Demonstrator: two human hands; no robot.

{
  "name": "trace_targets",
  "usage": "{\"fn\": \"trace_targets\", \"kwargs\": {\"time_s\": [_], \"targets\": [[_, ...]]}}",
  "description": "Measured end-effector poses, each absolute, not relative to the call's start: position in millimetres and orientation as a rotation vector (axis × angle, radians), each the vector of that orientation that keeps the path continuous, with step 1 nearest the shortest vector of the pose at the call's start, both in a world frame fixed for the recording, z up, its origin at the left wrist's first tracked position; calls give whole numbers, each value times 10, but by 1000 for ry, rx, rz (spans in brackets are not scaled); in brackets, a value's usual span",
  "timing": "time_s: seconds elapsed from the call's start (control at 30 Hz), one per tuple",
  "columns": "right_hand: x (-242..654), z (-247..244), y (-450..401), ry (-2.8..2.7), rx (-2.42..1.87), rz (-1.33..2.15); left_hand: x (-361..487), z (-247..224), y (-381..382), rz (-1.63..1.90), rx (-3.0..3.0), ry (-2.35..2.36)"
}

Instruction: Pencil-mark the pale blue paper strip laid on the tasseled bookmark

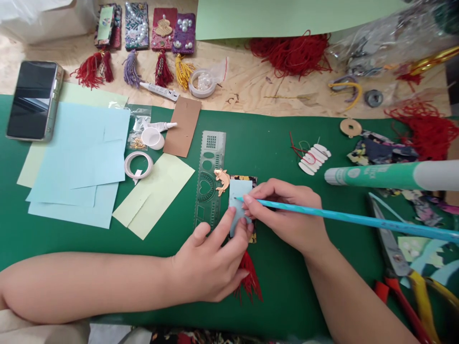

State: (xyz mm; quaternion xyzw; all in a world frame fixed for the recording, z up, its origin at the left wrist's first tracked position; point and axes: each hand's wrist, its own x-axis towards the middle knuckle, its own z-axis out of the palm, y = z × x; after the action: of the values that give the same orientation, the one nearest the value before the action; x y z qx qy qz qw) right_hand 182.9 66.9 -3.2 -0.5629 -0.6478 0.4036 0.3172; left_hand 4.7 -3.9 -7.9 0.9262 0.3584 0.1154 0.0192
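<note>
A long blue pencil (322, 213) is pinched in my right hand (287, 210), its tip on a small light blue paper (241, 187). That paper lies over a flowered card (254, 235), whose edges show around it. My left hand (218, 258) rests on the paper with its fingers spread, steadying its lower part. A red tassel (251, 279) hangs from the card's lower end, partly under the left hand. Just left of the card are a gold fish charm (222, 182) and a clear green-tinted stencil ruler (212, 153).
Blue sheets (86, 143), a phone (34, 100) and a tape roll (138, 166) lie at left. A glue tube (387, 175), scissors (394, 253) and a thread card (314, 159) are at right. Tasseled cards (164, 28) and red thread (290, 55) sit behind.
</note>
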Motion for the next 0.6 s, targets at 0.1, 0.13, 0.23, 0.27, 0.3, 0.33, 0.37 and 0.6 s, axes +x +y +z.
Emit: {"fn": "trace_targets", "kwargs": {"time_s": [0.1,0.13,0.23,0.27,0.3,0.33,0.37,0.6], "targets": [[1829,-47,667,-1712,-1432,1050,48,-79,-40,352,2877,1112],[1829,-55,666,-1712,-1421,1044,48,-78,-41,343,2881,1112],[1831,-70,667,-1703,-1411,1024,46,-78,-43,330,2890,1113],[1831,-70,668,-1699,-1421,1027,45,-78,-43,335,2890,1112],[1832,-69,670,-1696,-1432,1031,45,-79,-44,342,2888,1110],[1832,-68,670,-1695,-1444,1033,45,-80,-45,344,2887,1110],[1833,-68,670,-1698,-1455,1034,45,-81,-45,341,2888,1110],[1849,-94,647,-1624,-1454,1103,44,-78,-43,332,2890,1107]]}}
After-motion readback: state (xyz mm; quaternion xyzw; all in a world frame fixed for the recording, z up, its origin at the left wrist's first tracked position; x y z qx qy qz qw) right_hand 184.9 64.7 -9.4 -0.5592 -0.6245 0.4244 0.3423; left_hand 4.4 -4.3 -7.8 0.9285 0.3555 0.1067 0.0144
